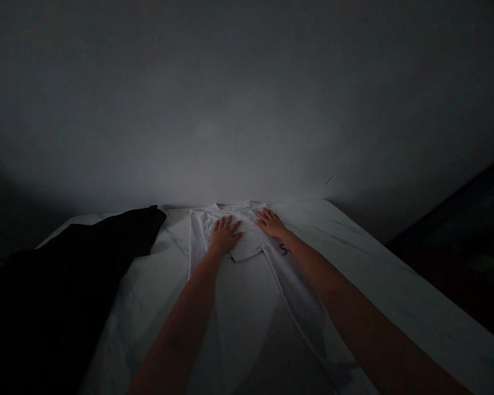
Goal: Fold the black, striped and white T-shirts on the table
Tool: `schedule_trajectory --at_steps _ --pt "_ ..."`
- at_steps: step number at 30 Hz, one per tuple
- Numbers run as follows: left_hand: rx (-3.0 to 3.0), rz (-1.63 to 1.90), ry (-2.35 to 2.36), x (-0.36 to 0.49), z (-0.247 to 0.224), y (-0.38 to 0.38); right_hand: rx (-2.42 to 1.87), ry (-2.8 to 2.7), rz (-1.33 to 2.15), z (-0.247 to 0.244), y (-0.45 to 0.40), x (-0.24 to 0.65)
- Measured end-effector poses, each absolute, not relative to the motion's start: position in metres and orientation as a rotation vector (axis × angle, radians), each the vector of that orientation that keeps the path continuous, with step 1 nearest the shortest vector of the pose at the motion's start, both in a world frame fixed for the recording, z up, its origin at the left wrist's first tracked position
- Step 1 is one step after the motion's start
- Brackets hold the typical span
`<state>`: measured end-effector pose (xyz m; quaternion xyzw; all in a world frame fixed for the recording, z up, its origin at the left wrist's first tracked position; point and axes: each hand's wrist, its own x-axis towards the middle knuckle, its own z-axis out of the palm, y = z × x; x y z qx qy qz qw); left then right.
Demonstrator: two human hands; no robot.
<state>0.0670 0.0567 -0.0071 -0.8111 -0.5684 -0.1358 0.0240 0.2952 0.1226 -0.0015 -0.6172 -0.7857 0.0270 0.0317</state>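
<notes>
A white long-sleeved shirt (247, 249) lies spread on the table, its neckline toward the wall and its sleeves running down toward me. Dark lettering shows on the right sleeve, partly hidden by my right forearm. My left hand (224, 235) rests flat on the left part of the chest, fingers spread. Near the right shoulder, my right hand (271, 224) also lies flat on the fabric with its fingers apart. Neither hand grips the cloth.
The table (354, 258) has a pale, marble-patterned top and stands against a grey wall (239, 109). A black garment or cloth (107, 247) is draped over its left side. The table's right edge slopes toward a dark area. The light is dim.
</notes>
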Motion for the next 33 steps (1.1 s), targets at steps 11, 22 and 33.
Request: schedule_trajectory --at_steps 11,22,33 --pt "-2.457 -0.355 -1.748 0.064 -0.009 0.062 -1.588 -2.562 0.101 -0.01 0.079 0.31" --pt "-2.419 -0.159 -1.795 0.082 0.028 0.043 -1.208 -2.653 0.309 -0.005 -0.105 0.364" --pt "-3.484 -0.397 -0.505 0.176 0.038 -0.16 -1.329 -2.141 0.764 0.03 -0.241 0.427"
